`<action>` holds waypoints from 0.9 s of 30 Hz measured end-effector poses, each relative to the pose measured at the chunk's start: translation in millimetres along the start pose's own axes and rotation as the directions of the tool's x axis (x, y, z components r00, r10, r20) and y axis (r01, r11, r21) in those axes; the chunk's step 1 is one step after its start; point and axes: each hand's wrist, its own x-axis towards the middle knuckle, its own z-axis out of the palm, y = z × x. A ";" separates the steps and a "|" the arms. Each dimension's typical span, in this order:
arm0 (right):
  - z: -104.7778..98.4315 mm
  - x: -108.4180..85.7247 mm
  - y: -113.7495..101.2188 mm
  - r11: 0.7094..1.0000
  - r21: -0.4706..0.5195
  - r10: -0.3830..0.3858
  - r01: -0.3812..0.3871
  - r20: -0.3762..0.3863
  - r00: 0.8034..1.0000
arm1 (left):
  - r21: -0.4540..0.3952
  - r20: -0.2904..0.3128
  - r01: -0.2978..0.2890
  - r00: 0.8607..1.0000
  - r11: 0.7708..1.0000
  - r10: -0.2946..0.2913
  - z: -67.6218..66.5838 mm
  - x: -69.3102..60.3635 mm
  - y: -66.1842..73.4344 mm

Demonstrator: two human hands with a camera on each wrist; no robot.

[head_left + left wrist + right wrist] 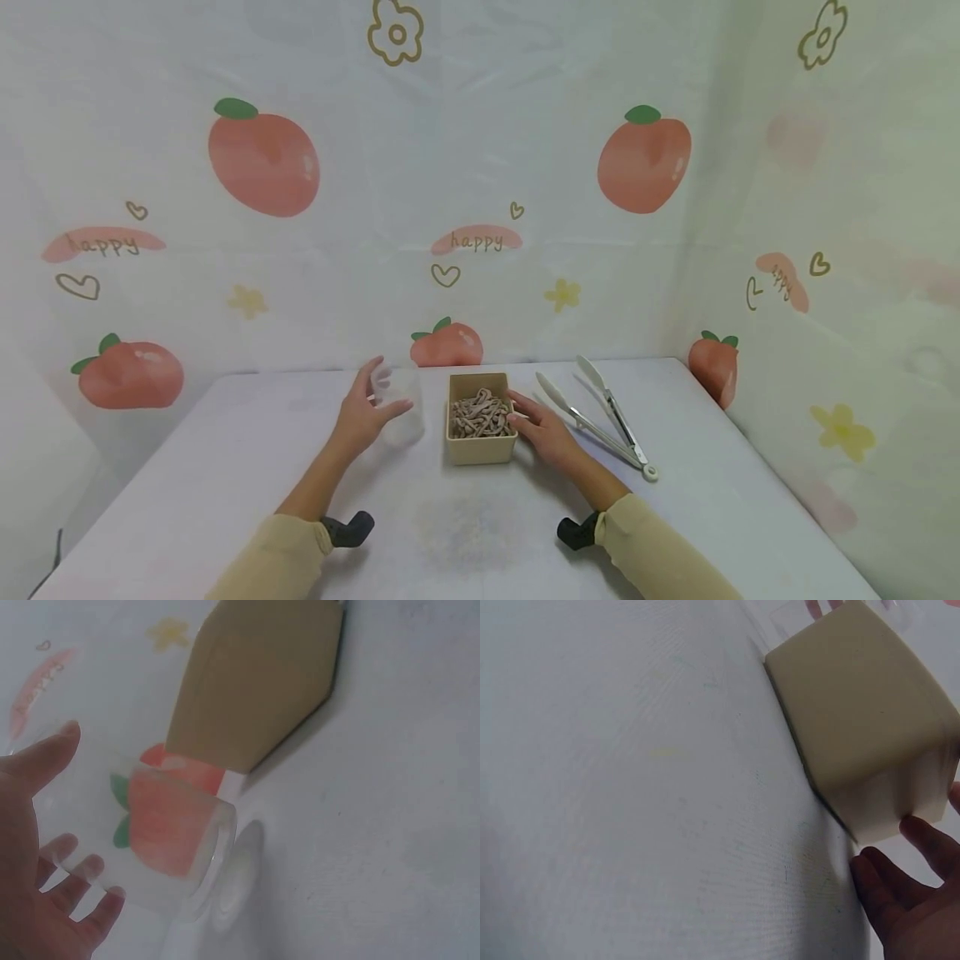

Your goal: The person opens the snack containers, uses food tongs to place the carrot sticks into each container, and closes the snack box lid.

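Note:
My left hand (360,421) holds a clear cup (405,412), thumb on the near side and fingers curved round the other. In the left wrist view the cup (172,832) is see-through, its base close to the tabletop. To its right stands a beige rectangular box (482,452) with a heap of thin, grey-brown twisted strips (480,415) inside. My right hand (551,433) touches the box's right side with loosely extended fingers. In the right wrist view, fingertips (915,823) rest against the box wall (862,705); part of that hand lies outside the picture.
Metal tongs (611,417) with pale tips lie spread on the table to the right of my right hand, tips pointing away. A white cloth (465,533) covers the table. Behind it hangs a white curtain (465,167) printed with peaches, and another side wall of it stands at right.

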 end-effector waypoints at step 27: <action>0.9 -10.8 -23.8 1.000 -0.011 -0.018 0.018 -0.025 1.000 | -0.053 0.023 -0.066 0.997 0.996 0.067 27.4 -11.0 6.7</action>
